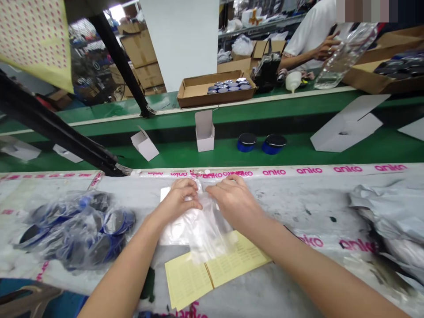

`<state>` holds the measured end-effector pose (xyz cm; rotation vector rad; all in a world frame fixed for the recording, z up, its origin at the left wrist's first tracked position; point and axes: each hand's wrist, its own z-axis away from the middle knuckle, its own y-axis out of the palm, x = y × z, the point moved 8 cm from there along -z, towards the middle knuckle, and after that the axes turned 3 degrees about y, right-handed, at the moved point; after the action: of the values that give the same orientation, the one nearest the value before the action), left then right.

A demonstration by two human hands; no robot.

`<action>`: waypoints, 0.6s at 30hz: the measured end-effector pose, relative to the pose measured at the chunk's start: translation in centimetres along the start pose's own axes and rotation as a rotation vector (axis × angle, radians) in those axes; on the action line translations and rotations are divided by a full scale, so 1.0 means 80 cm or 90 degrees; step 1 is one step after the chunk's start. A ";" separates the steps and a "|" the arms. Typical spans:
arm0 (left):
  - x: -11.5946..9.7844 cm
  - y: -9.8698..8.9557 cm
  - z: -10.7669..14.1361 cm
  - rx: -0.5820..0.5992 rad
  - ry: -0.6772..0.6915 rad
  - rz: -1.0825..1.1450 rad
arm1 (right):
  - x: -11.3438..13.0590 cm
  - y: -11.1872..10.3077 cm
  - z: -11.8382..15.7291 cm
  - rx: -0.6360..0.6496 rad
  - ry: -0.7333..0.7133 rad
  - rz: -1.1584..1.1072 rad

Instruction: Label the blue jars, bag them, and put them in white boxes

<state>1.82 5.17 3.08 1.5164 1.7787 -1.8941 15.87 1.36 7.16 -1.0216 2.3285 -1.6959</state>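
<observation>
Over the work table, my left hand [181, 197] pinches the upper edge of a clear plastic bag [207, 234]. Close by on the right, my right hand [236, 202] has its fingers closed at the same edge. The bag hangs down limp from both hands; whether anything is inside I cannot tell. Behind its left side lies a white sheet or further bags [170, 234]. Yellow label sheets [192, 278] with printed rows lie partly under the bag's lower end.
Several plastic-wrapped blue-and-black round containers [112, 223] lie left. Across the green belt [179, 152] stand an open white box [205, 137] and two blue jars with black lids [247, 142]. A black post [96, 154] slants at left. Beyond, a co-worker's hand [326, 47] holds clear plastic.
</observation>
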 end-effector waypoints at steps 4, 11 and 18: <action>0.003 0.004 0.001 0.059 -0.029 -0.033 | -0.012 -0.026 0.009 -0.129 0.049 -0.113; 0.002 -0.011 0.008 0.136 -0.103 -0.156 | -0.076 -0.053 0.031 -0.270 0.400 -0.579; -0.072 -0.077 0.016 -0.168 -0.106 -0.125 | -0.084 -0.067 0.036 -0.392 0.407 -0.669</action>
<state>-0.29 2.98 11.08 1.0995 2.0644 -1.7204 24.79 1.83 8.71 -2.4715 3.0969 -1.7209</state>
